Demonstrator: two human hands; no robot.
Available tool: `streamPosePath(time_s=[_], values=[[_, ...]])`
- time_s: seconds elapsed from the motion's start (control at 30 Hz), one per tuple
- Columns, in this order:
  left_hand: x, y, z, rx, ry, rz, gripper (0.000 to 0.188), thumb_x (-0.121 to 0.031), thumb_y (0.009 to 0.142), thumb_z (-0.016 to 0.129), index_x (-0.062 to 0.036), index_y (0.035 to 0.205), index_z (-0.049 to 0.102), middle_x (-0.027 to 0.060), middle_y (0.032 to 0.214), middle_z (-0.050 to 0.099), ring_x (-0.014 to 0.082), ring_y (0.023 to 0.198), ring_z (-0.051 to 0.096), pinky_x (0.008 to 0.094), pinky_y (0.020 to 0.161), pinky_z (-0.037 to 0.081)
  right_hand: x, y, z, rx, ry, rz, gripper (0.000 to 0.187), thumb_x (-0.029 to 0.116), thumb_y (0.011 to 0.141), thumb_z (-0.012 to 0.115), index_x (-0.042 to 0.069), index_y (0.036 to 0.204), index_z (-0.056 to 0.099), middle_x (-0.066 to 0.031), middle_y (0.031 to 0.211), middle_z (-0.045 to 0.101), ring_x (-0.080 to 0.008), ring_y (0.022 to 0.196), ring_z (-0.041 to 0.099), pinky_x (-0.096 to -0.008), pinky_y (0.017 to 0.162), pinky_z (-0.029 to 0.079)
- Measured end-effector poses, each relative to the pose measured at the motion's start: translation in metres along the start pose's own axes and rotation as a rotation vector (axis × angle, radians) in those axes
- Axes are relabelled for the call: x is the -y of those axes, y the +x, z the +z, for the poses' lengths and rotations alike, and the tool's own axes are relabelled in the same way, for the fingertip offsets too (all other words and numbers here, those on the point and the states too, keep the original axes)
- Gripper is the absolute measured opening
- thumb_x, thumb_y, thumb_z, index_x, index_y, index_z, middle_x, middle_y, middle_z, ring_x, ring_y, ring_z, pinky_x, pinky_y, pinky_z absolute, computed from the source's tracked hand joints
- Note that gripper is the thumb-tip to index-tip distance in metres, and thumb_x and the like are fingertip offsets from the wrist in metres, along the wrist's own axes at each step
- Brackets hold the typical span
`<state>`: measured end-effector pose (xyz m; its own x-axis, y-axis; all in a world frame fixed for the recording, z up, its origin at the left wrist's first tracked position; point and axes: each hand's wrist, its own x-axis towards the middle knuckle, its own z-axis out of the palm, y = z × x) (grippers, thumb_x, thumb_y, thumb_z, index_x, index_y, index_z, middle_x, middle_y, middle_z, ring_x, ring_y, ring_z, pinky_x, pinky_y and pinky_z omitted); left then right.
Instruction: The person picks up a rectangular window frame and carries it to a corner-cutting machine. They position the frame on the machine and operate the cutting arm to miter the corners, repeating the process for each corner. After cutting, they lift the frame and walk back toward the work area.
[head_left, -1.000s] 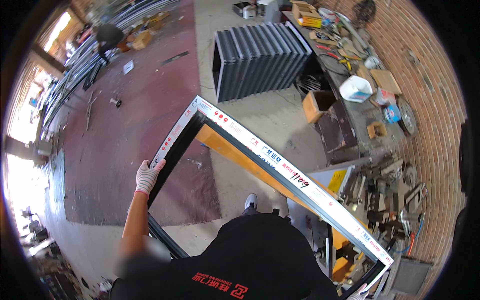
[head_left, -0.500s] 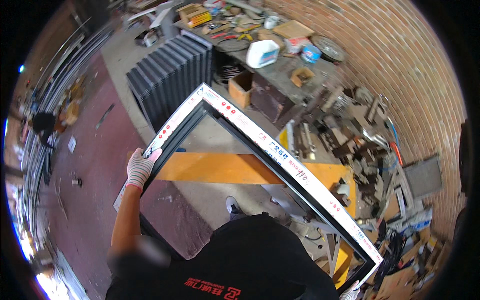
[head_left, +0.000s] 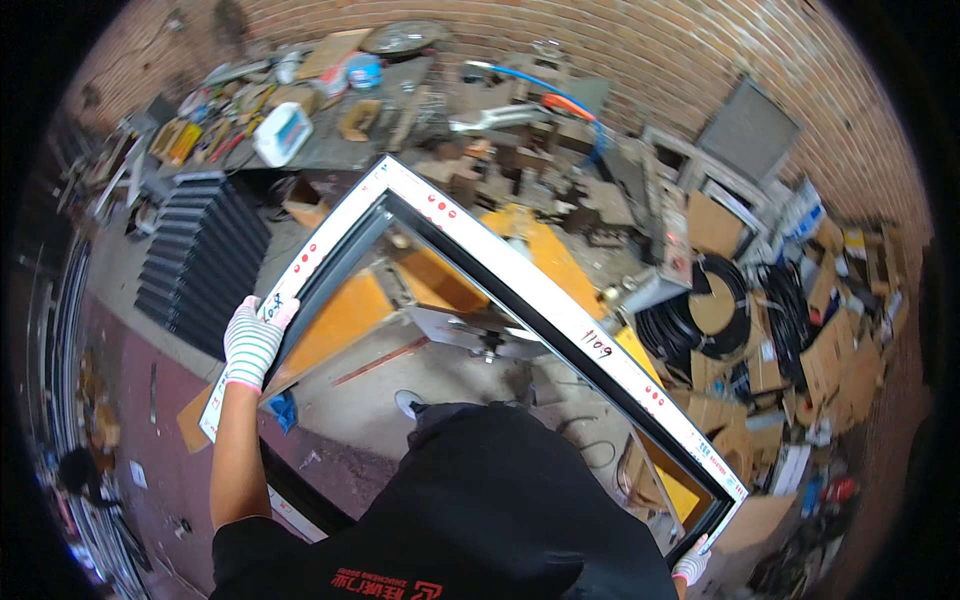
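Two gloved hands are carrying a window frame (head_left: 520, 290): left hand (head_left: 252, 340) gripping its left rail, right hand (head_left: 690, 566) clasping the near-right corner, now swinging toward the cluttered workbench (head_left: 330, 140).

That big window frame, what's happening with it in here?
A person in a black shirt is carrying a large window frame with white and dark edges. The gloved left hand grips its left side, and the gloved right hand holds the far lower corner. Ahead stand a cluttered workbench against a brick wall, a stack of dark panels and piled cardboard.
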<state>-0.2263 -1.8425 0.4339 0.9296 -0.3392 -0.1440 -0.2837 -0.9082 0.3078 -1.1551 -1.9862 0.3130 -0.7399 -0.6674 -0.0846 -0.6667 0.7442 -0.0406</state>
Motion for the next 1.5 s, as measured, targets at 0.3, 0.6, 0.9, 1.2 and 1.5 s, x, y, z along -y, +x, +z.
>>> streamPosePath(time_s=[0.3,0.6,0.9,1.2,1.5], values=[[-0.131,-0.020,0.062,0.067,0.067,0.223,0.076,-0.065,0.080,0.079,0.0034,0.112,0.070,0.0281,0.103,0.074,0.0408,0.100,0.072,0.0463,0.090,0.055,-0.118,0.023,0.015,-0.002,0.003,0.242,0.097,0.084,0.094,0.042,0.000,0.139,0.061,-0.0270,0.128,0.069,-0.0433,0.116,0.067,-0.0497,0.100,0.051],[-0.174,0.039,0.113,0.181,0.208,0.279,0.090,-0.078,0.082,0.067,0.0035,0.122,0.067,0.0291,0.120,0.071,0.0402,0.115,0.068,0.0457,0.101,0.052,-0.152,0.004,0.059,0.121,-0.077,0.120,0.069,0.067,0.103,0.047,0.011,0.141,0.062,-0.0273,0.132,0.067,-0.0437,0.121,0.063,-0.0475,0.103,0.053],[-0.164,0.054,0.146,0.292,0.281,0.254,0.099,-0.075,0.084,0.069,0.0085,0.136,0.061,0.0300,0.124,0.070,0.0392,0.118,0.068,0.0432,0.103,0.052,-0.152,-0.016,0.045,0.134,0.083,0.370,0.095,0.078,0.094,0.053,-0.006,0.138,0.058,-0.0288,0.130,0.068,-0.0428,0.115,0.067,-0.0466,0.102,0.052],[-0.174,0.071,0.165,0.284,0.278,0.267,0.092,-0.070,0.085,0.071,0.0059,0.136,0.061,0.0297,0.120,0.072,0.0409,0.112,0.070,0.0451,0.099,0.054,-0.124,-0.016,0.040,0.158,0.028,0.357,0.092,0.076,0.095,0.054,-0.004,0.140,0.058,-0.0262,0.134,0.067,-0.0391,0.122,0.065,-0.0448,0.106,0.049],[-0.143,0.048,0.159,0.146,0.210,0.335,0.111,-0.040,0.064,0.098,-0.0029,0.153,0.044,0.0230,0.131,0.060,0.0386,0.124,0.060,0.0443,0.105,0.051,-0.120,-0.006,0.046,0.191,0.039,0.357,0.094,0.076,0.095,0.055,-0.004,0.146,0.053,-0.0246,0.140,0.064,-0.0374,0.124,0.063,-0.0435,0.108,0.048]])
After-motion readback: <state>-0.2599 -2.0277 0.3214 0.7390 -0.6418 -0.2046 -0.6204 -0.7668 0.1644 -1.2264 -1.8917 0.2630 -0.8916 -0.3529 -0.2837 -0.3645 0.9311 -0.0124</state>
